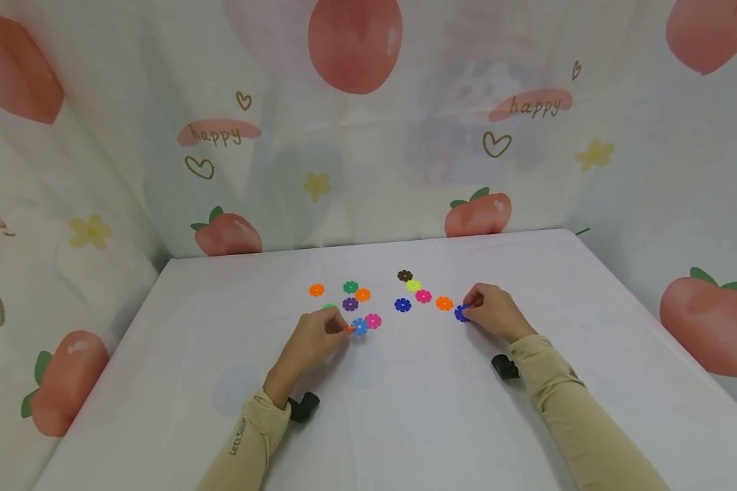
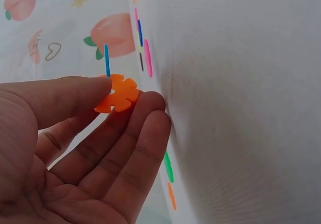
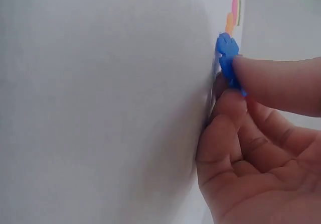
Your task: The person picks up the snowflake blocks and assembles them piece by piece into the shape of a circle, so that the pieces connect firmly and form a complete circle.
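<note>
My left hand (image 1: 312, 339) pinches an orange notched plastic disc (image 2: 118, 94) between thumb and fingers, close over the table. A light blue disc (image 1: 359, 326) meets the orange one; in the left wrist view it appears edge-on behind the thumb tip. Touching the light blue disc's far side in the head view is a pink disc (image 1: 373, 320). Over on the right, my right hand (image 1: 494, 312) holds a dark blue disc (image 3: 228, 58) by thumb and fingertips, low at the tabletop. An orange disc (image 1: 444, 303) lies just left of that hand.
More flat discs lie further back: a brown (image 1: 405, 275), yellow (image 1: 413, 285) and pink one (image 1: 424, 296) in a row, a dark blue one (image 1: 402, 305), and a purple one (image 1: 350, 304) among green and orange. A patterned curtain (image 1: 381, 157) hangs behind the white table (image 1: 417, 423).
</note>
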The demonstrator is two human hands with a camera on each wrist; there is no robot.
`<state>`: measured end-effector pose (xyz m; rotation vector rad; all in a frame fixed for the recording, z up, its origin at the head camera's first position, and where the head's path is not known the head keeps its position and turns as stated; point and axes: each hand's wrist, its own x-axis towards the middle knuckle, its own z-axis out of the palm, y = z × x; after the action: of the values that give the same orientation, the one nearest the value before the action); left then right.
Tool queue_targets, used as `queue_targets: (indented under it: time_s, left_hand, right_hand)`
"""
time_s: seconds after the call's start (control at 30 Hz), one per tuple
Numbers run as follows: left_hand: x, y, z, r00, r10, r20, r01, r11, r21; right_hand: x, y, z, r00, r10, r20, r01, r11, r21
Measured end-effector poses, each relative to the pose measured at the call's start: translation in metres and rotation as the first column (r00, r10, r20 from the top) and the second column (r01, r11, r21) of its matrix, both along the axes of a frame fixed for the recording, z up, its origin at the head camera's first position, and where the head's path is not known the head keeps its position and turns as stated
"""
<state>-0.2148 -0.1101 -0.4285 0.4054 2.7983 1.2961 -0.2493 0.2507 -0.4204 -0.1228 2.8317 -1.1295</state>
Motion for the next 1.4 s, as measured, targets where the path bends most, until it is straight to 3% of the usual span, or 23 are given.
queue_targets:
  time_s: [0.33, 0.67, 0.9, 1.4]
  left_hand:
    - [0.0, 0.0, 0.0, 1.0, 0.007, -0.013, -0.007, 1.0, -0.009]
    - [-0.001, 0.0, 0.0, 0.999, -0.014, -0.051, 0.016, 1.0, 0.023]
    - [-0.001, 0.001, 0.0, 0.999, -0.016, -0.043, 0.017, 1.0, 0.024]
    - [0.001, 0.004, 0.001, 0.996, -0.016, -0.084, 0.019, 1.0, 0.025]
  right_hand:
    - [0.004, -0.016, -0.003, 1.0, 0.006, 0.015, -0.002, 0.977, -0.211]
    - [0.003, -0.047, -0.008, 0.999, 0.023, 0.041, -0.009, 0.945, -0.327]
    - [0.006, -0.071, -0.006, 0.998, 0.065, 0.012, -0.052, 0.894, -0.445]
    - [0.011, -0.103, -0.007, 0.992, 0.123, 0.038, -0.089, 0.865, -0.494]
